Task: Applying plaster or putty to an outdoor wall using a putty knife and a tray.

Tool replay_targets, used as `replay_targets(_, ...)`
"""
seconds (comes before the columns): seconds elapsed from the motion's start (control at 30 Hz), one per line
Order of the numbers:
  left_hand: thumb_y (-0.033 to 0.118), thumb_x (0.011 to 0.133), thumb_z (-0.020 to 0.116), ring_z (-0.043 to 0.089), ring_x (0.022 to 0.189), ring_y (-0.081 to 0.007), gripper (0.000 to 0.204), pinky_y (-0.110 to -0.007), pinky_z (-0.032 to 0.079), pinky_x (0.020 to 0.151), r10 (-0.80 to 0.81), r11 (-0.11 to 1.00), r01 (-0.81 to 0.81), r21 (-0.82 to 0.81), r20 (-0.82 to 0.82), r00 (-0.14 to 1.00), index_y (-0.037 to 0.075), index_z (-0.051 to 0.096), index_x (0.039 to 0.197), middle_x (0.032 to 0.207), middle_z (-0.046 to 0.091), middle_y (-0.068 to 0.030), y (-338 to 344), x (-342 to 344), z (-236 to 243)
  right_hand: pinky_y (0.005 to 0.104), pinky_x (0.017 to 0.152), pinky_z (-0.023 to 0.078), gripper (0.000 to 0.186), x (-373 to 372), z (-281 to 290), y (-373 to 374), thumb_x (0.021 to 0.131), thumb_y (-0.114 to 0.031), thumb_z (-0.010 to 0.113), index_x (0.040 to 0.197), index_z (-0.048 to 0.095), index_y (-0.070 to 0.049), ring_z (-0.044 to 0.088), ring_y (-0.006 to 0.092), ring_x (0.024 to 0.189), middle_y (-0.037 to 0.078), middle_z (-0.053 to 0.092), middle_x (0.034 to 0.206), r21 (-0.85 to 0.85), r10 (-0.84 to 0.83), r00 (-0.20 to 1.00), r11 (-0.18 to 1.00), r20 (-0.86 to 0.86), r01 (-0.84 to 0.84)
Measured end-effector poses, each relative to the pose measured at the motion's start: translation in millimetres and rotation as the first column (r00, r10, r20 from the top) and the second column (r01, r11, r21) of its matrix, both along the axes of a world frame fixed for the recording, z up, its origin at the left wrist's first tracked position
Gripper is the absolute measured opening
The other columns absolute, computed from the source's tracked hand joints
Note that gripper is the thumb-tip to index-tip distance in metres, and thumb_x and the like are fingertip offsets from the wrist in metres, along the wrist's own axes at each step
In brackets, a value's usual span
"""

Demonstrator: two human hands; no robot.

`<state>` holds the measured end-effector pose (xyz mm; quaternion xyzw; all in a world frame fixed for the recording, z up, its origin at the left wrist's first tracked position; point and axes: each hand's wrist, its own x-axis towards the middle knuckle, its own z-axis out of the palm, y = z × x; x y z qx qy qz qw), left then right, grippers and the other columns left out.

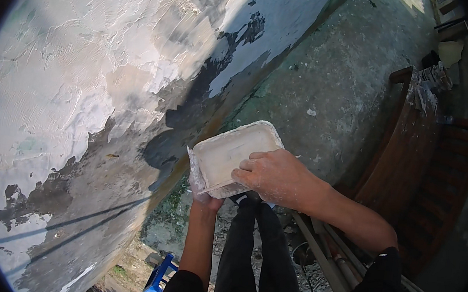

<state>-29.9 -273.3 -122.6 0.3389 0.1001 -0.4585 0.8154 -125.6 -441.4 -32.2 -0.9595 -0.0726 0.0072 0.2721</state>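
A shallow rectangular white tub (227,154), its rim crusted with white paste, is held up in front of me. My left hand (206,198) supports it from below at its near left corner, with most of the fingers hidden behind it. Along the tub's left side is a white-smeared flap or blade (195,171) whose kind I cannot make out. My right hand (274,175) reaches over the near right part of the tub, its fingers curled in. Whatever those fingers hold, if anything, is hidden. White smears mark the skin of both hands.
To the left rises a wall (83,75) partly coated with white plaster, grey patches showing lower down. A brown wooden bench (401,162) stands on the right, with crumpled paper on its far end. Boards and pipes (341,260) lie near my legs; a blue stool (159,278) is lower left.
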Motion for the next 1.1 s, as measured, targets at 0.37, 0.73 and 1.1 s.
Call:
replay_targets(0.37, 0.051, 0.092, 0.033, 0.049, 0.113, -0.0306, 0.06, -0.044, 0.042, 0.095, -0.067, 0.995, 0.057, -0.078, -0.139, 0.988, 0.005, 0.042, 0.128, 0.126, 0.049, -0.0143, 7, 35, -8, 0.0352, 0.069, 0.05, 0.032, 28, -10, -32, 0.065, -0.005, 0.066, 0.097, 0.064, -0.005, 0.062, 0.0324, 0.076, 0.015, 0.064, 0.084, 0.3, -0.072, 0.997, 0.952, 0.014, 0.065)
replay_targets(0.73, 0.054, 0.092, 0.032, 0.049, 0.115, -0.0298, 0.06, -0.047, 0.041, 0.096, -0.098, 0.995, 0.098, 0.0, -0.001, 0.995, 0.008, 0.042, 0.13, 0.127, 0.049, -0.0109, 19, 73, -7, 0.029, 0.085, 0.047, 0.03, 41, -68, -57, 0.087, -0.005, 0.056, 0.116, 0.051, 0.0, 0.057, 0.0135, 0.098, 0.008, 0.059, 0.11, 0.924, -0.604, 0.735, -0.375, -0.308, 0.078)
replay_targets(1.1, 0.058, 0.09, 0.034, 0.046, 0.117, -0.0288, 0.064, -0.046, 0.04, 0.098, -0.085, 0.994, 0.08, 0.069, 0.068, 0.994, 0.009, 0.041, 0.13, 0.131, 0.045, -0.0109, 34, 89, -37, 0.0287, 0.069, 0.046, 0.017, 122, -173, -127, 0.088, -0.011, 0.057, 0.099, 0.062, 0.001, 0.058, 0.013, 0.076, 0.004, 0.065, 0.091, 0.87, -0.963, 0.11, -0.167, -0.244, 0.465)
